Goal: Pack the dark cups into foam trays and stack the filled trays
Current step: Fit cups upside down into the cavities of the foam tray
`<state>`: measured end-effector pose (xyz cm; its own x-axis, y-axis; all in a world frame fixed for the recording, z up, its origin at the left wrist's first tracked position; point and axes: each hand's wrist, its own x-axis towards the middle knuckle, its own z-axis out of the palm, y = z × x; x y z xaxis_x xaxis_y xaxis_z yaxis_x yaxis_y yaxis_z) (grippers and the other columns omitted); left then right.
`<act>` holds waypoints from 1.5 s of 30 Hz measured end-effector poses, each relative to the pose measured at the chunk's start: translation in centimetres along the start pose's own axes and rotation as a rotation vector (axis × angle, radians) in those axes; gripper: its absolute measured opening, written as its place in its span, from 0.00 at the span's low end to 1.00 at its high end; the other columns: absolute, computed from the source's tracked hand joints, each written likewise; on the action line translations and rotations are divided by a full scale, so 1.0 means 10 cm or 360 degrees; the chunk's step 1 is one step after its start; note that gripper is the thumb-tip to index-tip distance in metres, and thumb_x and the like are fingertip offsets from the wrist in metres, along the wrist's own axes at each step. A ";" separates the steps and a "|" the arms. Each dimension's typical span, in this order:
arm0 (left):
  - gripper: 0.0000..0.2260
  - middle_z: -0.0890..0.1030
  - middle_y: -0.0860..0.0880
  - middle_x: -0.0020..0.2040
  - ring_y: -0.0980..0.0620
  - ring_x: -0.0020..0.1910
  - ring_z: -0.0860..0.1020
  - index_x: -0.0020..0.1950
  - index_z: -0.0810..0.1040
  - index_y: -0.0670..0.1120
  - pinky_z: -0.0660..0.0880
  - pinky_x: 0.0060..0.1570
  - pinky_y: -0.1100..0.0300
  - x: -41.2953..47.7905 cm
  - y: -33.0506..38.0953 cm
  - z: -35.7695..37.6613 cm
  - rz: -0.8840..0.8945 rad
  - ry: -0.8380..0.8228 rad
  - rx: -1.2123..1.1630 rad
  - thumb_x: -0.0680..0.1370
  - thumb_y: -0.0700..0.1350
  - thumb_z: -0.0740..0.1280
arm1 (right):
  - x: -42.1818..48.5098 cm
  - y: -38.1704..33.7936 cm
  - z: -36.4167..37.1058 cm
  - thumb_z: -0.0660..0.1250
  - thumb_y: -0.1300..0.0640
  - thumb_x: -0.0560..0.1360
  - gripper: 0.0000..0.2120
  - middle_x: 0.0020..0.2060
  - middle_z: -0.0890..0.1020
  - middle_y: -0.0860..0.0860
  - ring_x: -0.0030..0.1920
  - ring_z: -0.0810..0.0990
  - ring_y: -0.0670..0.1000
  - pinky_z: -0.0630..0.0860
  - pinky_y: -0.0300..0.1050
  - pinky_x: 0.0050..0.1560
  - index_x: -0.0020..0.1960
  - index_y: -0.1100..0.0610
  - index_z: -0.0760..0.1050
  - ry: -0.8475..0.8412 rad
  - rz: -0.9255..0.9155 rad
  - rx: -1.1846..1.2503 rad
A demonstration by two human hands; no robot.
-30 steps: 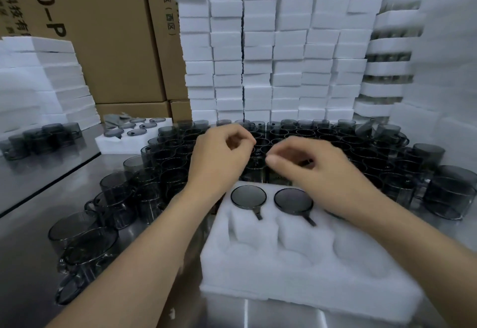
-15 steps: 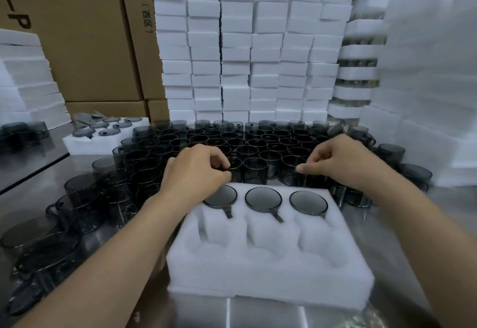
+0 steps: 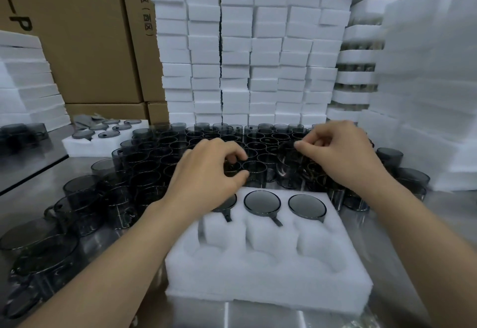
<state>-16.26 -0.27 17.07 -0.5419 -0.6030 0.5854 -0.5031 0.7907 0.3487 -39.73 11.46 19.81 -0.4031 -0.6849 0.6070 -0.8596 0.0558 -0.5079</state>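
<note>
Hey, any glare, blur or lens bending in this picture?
Head view: the wide lens bows the foam stacks and cardboard boxes outward; head view: pale glare streaks lie on the steel table at the bottom; head view: the dark cups at the left edge and the foam at the right are soft, while the left hand, right hand and foam tray look sharp.

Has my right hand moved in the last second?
Yes. The right hand moved off the tray and went rearward to the loose cups beyond its back right corner.
</note>
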 end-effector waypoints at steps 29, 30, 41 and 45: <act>0.30 0.82 0.59 0.61 0.55 0.63 0.79 0.72 0.73 0.60 0.75 0.53 0.61 0.02 0.05 0.07 0.0293 0.0753 -0.0533 0.73 0.63 0.78 | -0.27 -0.41 0.32 0.68 0.42 0.81 0.11 0.43 0.86 0.40 0.44 0.85 0.46 0.81 0.44 0.42 0.54 0.47 0.84 0.0127 -0.0616 0.0262; 0.30 0.83 0.59 0.61 0.55 0.63 0.80 0.72 0.72 0.61 0.73 0.52 0.62 0.02 0.06 0.07 0.0289 0.0759 -0.0572 0.72 0.63 0.79 | -0.27 -0.42 0.32 0.69 0.44 0.82 0.10 0.40 0.86 0.41 0.43 0.85 0.46 0.79 0.42 0.41 0.51 0.48 0.84 0.0123 -0.0576 0.0326; 0.27 0.79 0.57 0.50 0.59 0.50 0.75 0.70 0.80 0.52 0.70 0.49 0.65 0.01 0.10 0.06 0.0426 0.0890 -0.0472 0.74 0.58 0.80 | -0.23 -0.57 0.27 0.57 0.46 0.88 0.26 0.30 0.78 0.52 0.30 0.77 0.50 0.66 0.43 0.29 0.38 0.51 0.84 -0.0540 0.0256 0.1150; 0.26 0.78 0.56 0.48 0.57 0.49 0.75 0.71 0.81 0.51 0.70 0.49 0.64 0.00 0.09 0.05 0.0402 0.0890 -0.0417 0.75 0.58 0.80 | -0.24 -0.56 0.28 0.60 0.44 0.87 0.21 0.34 0.82 0.50 0.33 0.79 0.49 0.68 0.46 0.32 0.41 0.48 0.82 -0.0430 0.0177 0.1057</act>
<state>-17.08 0.36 17.04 -0.1555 -0.3060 0.9392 -0.1879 0.9426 0.2760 -33.07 10.74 19.47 -0.3118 -0.8612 0.4014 -0.4115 -0.2584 -0.8740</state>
